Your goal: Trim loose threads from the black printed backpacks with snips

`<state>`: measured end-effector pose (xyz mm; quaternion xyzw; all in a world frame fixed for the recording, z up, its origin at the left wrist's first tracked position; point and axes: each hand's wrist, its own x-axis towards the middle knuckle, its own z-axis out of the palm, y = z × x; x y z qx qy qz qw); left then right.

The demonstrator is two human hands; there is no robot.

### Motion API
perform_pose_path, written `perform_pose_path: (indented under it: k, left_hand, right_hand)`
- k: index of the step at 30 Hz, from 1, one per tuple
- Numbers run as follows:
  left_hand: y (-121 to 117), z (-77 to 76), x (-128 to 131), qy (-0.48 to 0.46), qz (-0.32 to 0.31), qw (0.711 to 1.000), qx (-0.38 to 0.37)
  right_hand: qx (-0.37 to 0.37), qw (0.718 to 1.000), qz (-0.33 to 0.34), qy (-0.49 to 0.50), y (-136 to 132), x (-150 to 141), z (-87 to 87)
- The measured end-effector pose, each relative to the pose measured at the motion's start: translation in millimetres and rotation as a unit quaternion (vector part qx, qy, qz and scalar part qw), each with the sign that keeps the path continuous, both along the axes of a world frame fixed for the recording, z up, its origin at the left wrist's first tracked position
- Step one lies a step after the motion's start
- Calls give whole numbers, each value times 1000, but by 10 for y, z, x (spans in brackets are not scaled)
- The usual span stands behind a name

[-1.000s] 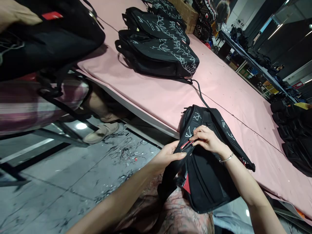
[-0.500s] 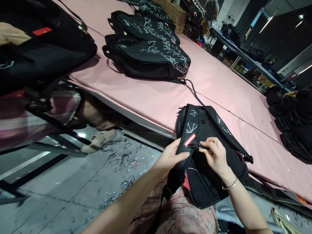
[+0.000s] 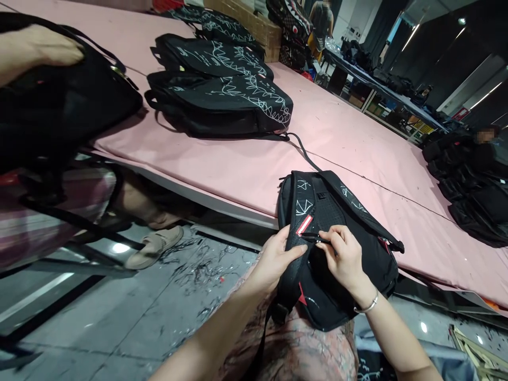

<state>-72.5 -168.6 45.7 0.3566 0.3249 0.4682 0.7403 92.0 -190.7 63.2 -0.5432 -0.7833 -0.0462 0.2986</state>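
Observation:
A black backpack point(image 3: 345, 254) with white line drawings on its straps leans on the table edge and my lap, its strap side up. My left hand point(image 3: 280, 254) grips the near shoulder strap point(image 3: 305, 205), thumb on top and fingers round its outer edge. On this strap is a red-edged white label point(image 3: 305, 225). My right hand point(image 3: 342, 256) is closed on small black thread snips point(image 3: 311, 237). Their tips point left and meet the label's lower end. Whether they touch a thread is too small to tell.
Black backpacks point(image 3: 222, 103) with white drawings lie on the pink table point(image 3: 341, 143). At left, another person's hand point(image 3: 43, 50) rests on a black bag point(image 3: 71, 106). More black bags point(image 3: 472, 180) are piled at right. Thread scraps point(image 3: 194, 270) litter the floor.
The view has shifted slightly. The snips' blades look closer together, their tips still at the label. My left hand keeps its grip. At left, the other person's hand has moved over the bag.

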Motion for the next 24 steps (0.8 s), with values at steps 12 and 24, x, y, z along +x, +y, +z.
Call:
perform_pose_path:
  k: [12,24]
  left_hand:
    - [-47,-4,118,19,20,1000,1]
    - [-53,-48,179,17,35,999,3]
  right_hand:
    - [92,993,-57,-53,-133,-76,-125]
    - [92,991,-64,-73,-121,-95,-92]
